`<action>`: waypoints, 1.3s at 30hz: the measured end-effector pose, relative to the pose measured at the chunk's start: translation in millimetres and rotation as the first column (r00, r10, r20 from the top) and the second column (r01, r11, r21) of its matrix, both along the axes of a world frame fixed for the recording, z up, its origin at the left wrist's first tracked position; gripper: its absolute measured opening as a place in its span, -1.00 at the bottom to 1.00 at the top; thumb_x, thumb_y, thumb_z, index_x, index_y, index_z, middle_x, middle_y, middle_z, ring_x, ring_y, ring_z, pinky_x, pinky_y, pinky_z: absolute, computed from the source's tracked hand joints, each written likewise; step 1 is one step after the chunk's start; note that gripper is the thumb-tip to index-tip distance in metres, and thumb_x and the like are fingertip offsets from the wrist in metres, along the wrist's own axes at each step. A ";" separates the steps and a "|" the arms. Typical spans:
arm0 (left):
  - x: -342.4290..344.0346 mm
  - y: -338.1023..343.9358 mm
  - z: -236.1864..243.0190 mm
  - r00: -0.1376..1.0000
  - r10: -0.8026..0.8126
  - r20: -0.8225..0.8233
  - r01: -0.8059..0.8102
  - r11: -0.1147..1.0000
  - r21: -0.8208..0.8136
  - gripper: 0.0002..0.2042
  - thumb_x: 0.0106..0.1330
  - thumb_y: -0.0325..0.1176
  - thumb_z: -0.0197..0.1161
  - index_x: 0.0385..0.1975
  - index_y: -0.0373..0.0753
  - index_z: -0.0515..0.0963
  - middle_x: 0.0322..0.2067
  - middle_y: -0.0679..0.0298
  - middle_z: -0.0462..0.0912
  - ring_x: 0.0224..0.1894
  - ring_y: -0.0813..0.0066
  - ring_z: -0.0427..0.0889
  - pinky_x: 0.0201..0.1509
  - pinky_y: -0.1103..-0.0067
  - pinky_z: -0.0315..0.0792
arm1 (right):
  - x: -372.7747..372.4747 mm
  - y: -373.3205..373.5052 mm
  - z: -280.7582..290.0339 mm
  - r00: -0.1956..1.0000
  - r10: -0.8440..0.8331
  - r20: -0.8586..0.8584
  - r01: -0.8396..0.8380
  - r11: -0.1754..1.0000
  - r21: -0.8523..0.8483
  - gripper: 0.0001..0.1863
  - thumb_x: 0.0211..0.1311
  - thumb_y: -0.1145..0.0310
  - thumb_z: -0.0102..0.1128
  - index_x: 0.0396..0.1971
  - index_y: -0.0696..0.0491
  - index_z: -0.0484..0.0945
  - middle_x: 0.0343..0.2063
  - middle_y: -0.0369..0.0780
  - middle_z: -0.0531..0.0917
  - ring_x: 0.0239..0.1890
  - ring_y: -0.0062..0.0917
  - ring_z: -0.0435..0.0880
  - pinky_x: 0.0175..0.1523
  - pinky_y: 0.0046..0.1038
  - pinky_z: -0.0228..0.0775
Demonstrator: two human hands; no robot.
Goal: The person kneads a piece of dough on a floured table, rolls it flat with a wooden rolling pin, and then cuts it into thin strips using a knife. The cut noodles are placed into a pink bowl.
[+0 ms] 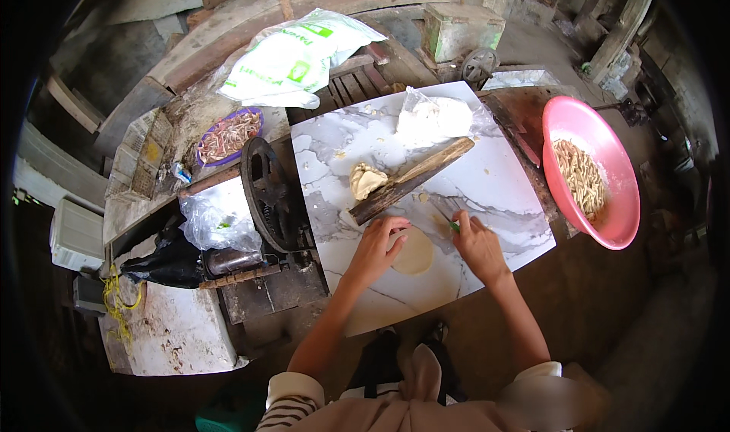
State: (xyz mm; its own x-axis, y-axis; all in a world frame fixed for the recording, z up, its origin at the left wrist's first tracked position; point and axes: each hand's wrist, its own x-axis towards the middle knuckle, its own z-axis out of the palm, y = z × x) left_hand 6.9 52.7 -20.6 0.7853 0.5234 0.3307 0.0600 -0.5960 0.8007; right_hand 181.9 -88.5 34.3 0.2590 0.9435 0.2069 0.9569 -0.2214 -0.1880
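A flat round of pale dough (414, 254) lies near the front of the marble-patterned board. My left hand (376, 246) rests at its left edge, fingers apart and bent, holding nothing. In my right hand (477, 248), closed at the dough's right side, is a green-handled knife (455, 226); its thin blade points away to the upper left and is hard to make out. Beyond my hands a rough length of wood (411, 181) lies slantwise. A lump of dough (366, 180) touches its left side. Farther back sits a clear bag of white flour (432, 120).
A pink basin (593, 173) of cut dough strips stands at the right. On the left are a machine with a dark wheel (268, 196), a purple-rimmed tray (230, 137) of strips and a plastic bag (219, 217). White-green sacks (296, 61) lie behind.
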 end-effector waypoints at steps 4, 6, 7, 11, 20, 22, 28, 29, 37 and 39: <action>1.2 6.0 2.0 1.000 -0.023 0.009 0.023 0.998 -0.066 -0.76 0.26 -0.51 0.16 -0.09 -0.28 0.40 -0.12 0.17 0.56 -0.11 0.28 0.54 -0.01 0.46 0.44 | -31.9 -4.5 4.8 0.996 -0.041 -0.074 0.032 0.993 -0.113 -0.43 0.11 0.57 -0.04 0.19 0.04 0.19 -0.43 -0.09 0.54 -0.51 -0.22 0.61 -0.45 -0.24 0.49; -0.2 4.9 0.9 1.000 -0.018 0.023 0.021 0.995 -0.094 -0.77 0.26 -0.51 0.16 -0.09 -0.29 0.40 -0.13 0.15 0.56 -0.08 0.28 0.55 0.00 0.47 0.43 | -46.5 -5.9 1.2 0.991 -0.094 -0.091 0.076 0.979 -0.187 -0.20 0.09 0.59 -0.05 0.38 -0.12 -0.04 -0.42 -0.07 0.54 -0.61 -0.18 0.61 -0.51 -0.18 0.49; 0.2 4.3 0.3 0.999 -0.019 0.032 0.022 0.994 -0.110 -0.77 0.27 -0.51 0.16 -0.10 -0.29 0.40 -0.14 0.14 0.56 -0.06 0.27 0.56 0.01 0.47 0.43 | -51.4 -8.2 -0.7 0.991 -0.109 -0.076 0.091 0.973 -0.211 -0.19 0.09 0.58 -0.04 0.38 -0.13 -0.04 -0.43 -0.07 0.54 -0.60 -0.18 0.61 -0.50 -0.19 0.50; 0.0 4.7 -1.7 1.000 -0.001 -0.009 0.001 0.998 -0.067 -0.78 0.27 -0.51 0.16 -0.10 -0.30 0.40 -0.15 0.12 0.56 -0.04 0.27 0.57 0.03 0.46 0.42 | -71.2 -6.5 -1.1 0.982 -0.171 -0.086 0.141 0.951 -0.276 -0.18 0.08 0.59 -0.04 0.39 -0.15 -0.05 -0.44 -0.04 0.54 -0.56 -0.17 0.63 -0.45 -0.20 0.52; 0.9 1.5 4.1 0.999 0.044 -0.004 -0.045 0.999 -0.024 -0.79 0.24 -0.51 0.18 -0.13 -0.28 0.44 -0.17 0.13 0.56 -0.08 0.20 0.56 0.04 0.44 0.38 | -81.5 2.2 6.3 0.970 -0.199 -0.141 0.147 0.938 -0.313 -0.15 0.05 0.61 0.00 0.39 -0.06 -0.08 -0.41 0.01 0.54 -0.50 -0.14 0.63 -0.42 -0.19 0.52; 1.8 0.5 4.1 0.999 0.053 0.007 -0.053 0.999 -0.003 -0.79 0.24 -0.50 0.18 -0.13 -0.28 0.44 -0.17 0.13 0.56 -0.08 0.19 0.55 0.04 0.43 0.38 | -82.9 3.7 6.7 0.950 -0.239 -0.200 0.176 0.941 -0.290 -0.19 0.10 0.63 -0.08 0.38 -0.14 -0.03 -0.42 0.03 0.53 -0.51 -0.08 0.60 -0.37 -0.11 0.48; 3.1 -2.3 1.5 0.997 0.070 0.013 -0.070 0.998 0.002 -0.79 0.25 -0.45 0.18 -0.13 -0.23 0.42 -0.20 0.22 0.59 -0.09 0.22 0.53 0.03 0.36 0.33 | -85.4 4.0 -3.2 0.946 -0.265 -0.187 0.205 0.935 -0.289 -0.16 0.06 0.62 -0.04 0.38 -0.13 -0.04 -0.43 0.03 0.54 -0.49 -0.06 0.61 -0.37 -0.11 0.49; 3.1 -3.2 1.8 0.997 0.077 0.012 -0.077 0.997 0.014 -0.78 0.24 -0.45 0.19 -0.13 -0.23 0.42 -0.20 0.23 0.59 -0.10 0.22 0.53 0.02 0.37 0.33 | -85.6 4.0 -3.7 0.954 -0.246 -0.169 0.190 0.937 -0.292 -0.17 0.05 0.62 -0.02 0.38 -0.06 -0.05 -0.43 0.02 0.54 -0.49 -0.09 0.63 -0.38 -0.15 0.50; 2.7 -8.6 0.9 0.994 0.109 -0.012 -0.109 0.994 0.025 -0.71 0.13 -0.45 0.30 -0.13 -0.23 0.46 -0.19 0.20 0.55 -0.12 0.24 0.53 0.01 0.41 0.36 | -87.8 8.8 -8.4 0.965 -0.217 -0.146 0.173 0.949 -0.265 -0.17 0.04 0.61 0.03 0.36 0.09 -0.06 -0.45 0.01 0.56 -0.48 -0.15 0.66 -0.41 -0.23 0.54; 2.9 -10.3 1.7 0.992 0.118 -0.039 -0.116 0.992 0.053 -0.70 0.12 -0.45 0.31 -0.13 -0.21 0.46 -0.19 0.23 0.55 -0.11 0.26 0.51 0.03 0.40 0.33 | -89.1 8.0 -9.7 0.964 -0.224 -0.146 0.179 0.947 -0.268 -0.17 0.03 0.61 0.04 0.36 0.09 -0.06 -0.45 0.02 0.56 -0.48 -0.14 0.66 -0.41 -0.23 0.54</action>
